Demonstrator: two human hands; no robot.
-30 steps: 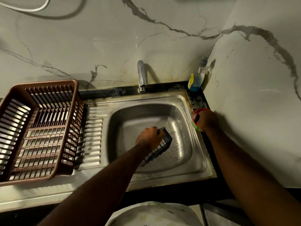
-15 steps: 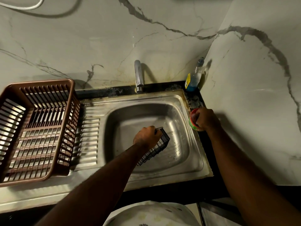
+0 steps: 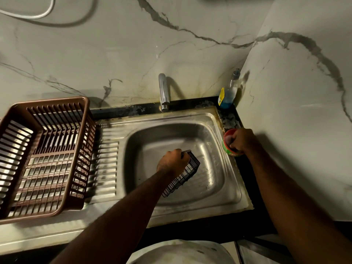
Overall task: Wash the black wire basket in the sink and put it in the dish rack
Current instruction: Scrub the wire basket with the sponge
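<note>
The black wire basket is inside the sink, tilted on its long side over the middle of the steel basin, its far end raised and its near end lower toward the front wall. The left hand grips it from above at the far end, fingers curled round the top wire edge, with the forearm running down to the near left. Whether the basket's lower end touches the basin floor cannot be told.

On the right rim of the sink, where the steel meets the dark table edge, stands a small round tub with a red rim and a green band. The right hand is over it with its fingers bent down into the open top; what they hold, if anything, is hidden, so its grasp cannot be told.

At the far edge of the sink, a chrome tap rises, its spout pointing down at the rim. In the far right corner, against the marble wall, is a clear bottle with blue liquid and a yellow label.

To the left, the brown plastic dish rack sits on the ribbed steel drainboard, well apart from the basket. A white cable loops across the wall at far left.
</note>
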